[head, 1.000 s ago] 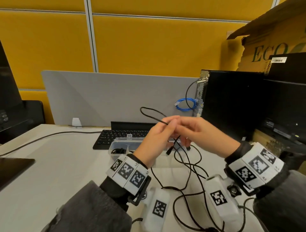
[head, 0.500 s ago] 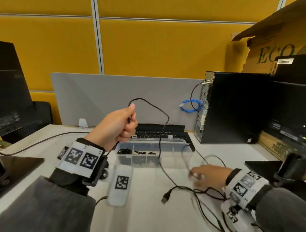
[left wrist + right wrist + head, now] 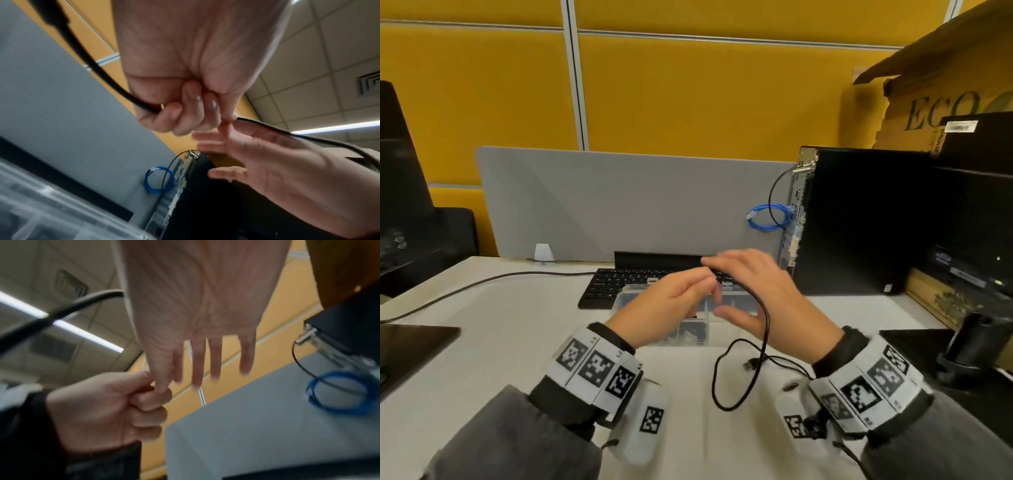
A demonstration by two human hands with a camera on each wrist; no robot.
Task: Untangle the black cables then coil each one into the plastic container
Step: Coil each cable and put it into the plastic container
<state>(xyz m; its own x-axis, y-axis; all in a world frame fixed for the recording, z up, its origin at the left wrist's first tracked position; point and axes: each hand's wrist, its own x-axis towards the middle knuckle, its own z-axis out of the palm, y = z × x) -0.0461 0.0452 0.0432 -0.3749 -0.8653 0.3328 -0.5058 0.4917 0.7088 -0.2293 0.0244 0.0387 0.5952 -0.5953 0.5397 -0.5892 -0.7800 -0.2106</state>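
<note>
- Both hands are raised together above the plastic container (image 3: 736,329), which sits on the white surface (image 3: 510,329) just in front of the black keyboard (image 3: 606,284).
- Left hand (image 3: 671,308): fingers curled into a loose fist w/ the black cable (image 3: 762,329) gripped inside; in the left wrist view the cable goes in on one side of the fist and comes out by the thumb tip.
- Right hand (image 3: 767,301): fingers straight & spread, palm towards the left hand, thumb out below. The cable lies over the back of the hand and hangs down past it. Index tip touches the left thumb/index where the cable is pinched; can't tell if it's actually pinching the cable itself.
- From the hands the cable drops in a loose loop to the surface near the right wrist; its USB plug (image 3: 750,366) lies flat there.
- Container is clear, w/ dividers; some dark bits lie in the compartments behind the left hand, too hidden to say what.
- Around: grey divider panel (image 3: 619,205) behind the keyboard, black PC tower (image 3: 859,222) to the right w/ a blue cable coil (image 3: 770,217) hanging at its rear, cardboard box (image 3: 935,102) up top right.
- Both wrists wear bands w/ black-and-white marker tags.
</note>
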